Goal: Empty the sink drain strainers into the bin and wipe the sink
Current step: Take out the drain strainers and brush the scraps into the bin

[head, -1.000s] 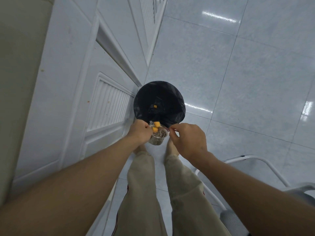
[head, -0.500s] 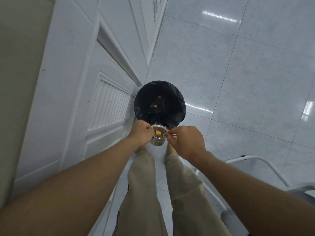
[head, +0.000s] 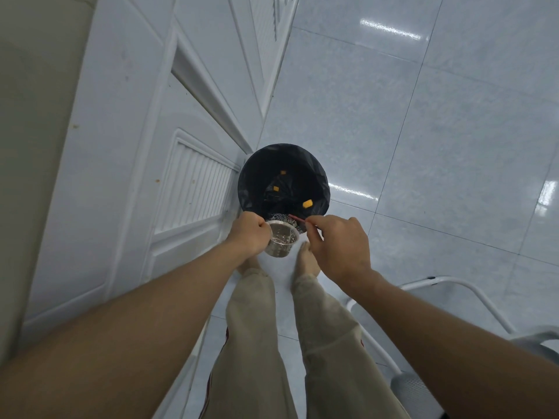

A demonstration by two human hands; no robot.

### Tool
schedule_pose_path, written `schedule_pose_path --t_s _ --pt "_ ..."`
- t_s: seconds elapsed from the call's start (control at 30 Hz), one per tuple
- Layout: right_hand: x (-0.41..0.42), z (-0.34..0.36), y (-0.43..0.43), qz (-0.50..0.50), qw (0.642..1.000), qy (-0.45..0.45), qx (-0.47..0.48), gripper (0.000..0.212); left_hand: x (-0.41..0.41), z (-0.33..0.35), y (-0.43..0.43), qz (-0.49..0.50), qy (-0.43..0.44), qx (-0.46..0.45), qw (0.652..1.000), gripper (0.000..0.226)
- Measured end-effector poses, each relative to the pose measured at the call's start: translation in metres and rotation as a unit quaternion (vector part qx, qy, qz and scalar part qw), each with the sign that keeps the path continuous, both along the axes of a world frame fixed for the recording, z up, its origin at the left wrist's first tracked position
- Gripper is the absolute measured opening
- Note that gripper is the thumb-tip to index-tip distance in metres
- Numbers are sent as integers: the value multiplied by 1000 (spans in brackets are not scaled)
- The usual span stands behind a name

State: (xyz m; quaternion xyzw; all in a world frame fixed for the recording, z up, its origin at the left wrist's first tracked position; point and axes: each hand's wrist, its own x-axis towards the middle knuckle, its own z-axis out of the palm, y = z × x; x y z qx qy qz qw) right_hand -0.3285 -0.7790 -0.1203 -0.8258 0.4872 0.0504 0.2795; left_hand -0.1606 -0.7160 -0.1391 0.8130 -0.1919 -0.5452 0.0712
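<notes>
the bin [head: 252,176] is a round tub lined with a crinkled, glossy black bag, standing on the floor [head: 438,140] against the foot of a white cabinet door [head: 127,182] that has a ribbed, louvred panel. three small orange chunks [head: 307,203] lie scattered on the folds of the liner, well apart from each other.

the strainer [head: 281,241] is a small cup of shiny perforated metal with a flat flared lip. it hangs at the bin's near rim, partly over the floor, tilted so that its open mouth shows. the left hand [head: 249,234] grips it from the left side, fingers curled tight round the lip and wall. just beyond the cup, over the bin's near edge, is a crumpled mesh net [head: 279,217] with a thin reddish band. the right hand [head: 338,246] pinches that band between thumb and forefinger, the other fingers loosely bent behind.

the floor is large pale tiles, smooth and glossy, with bright streaks of reflected light. below the hands are beige trousers [head: 251,328] of soft cloth and two bare feet [head: 307,260]. a white tubular frame [head: 453,285] curves in near the right edge.
</notes>
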Motion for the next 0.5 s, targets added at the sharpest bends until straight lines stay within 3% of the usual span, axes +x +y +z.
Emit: schedule_pose_path --t_s 0.17,0.3,0.5 --pt "2 2 -3 -17 999 -28 31 22 -2 -2 0 4 1 -3 1000 38" --pt "0 -2 -1 6 997 7 70 25 -3 -4 -1 2 -2 -3 1000 35" --pt "-6 -10 1 -12 1000 4 0 21 -1 -5 -5 -4 -4 -5 1000 32"
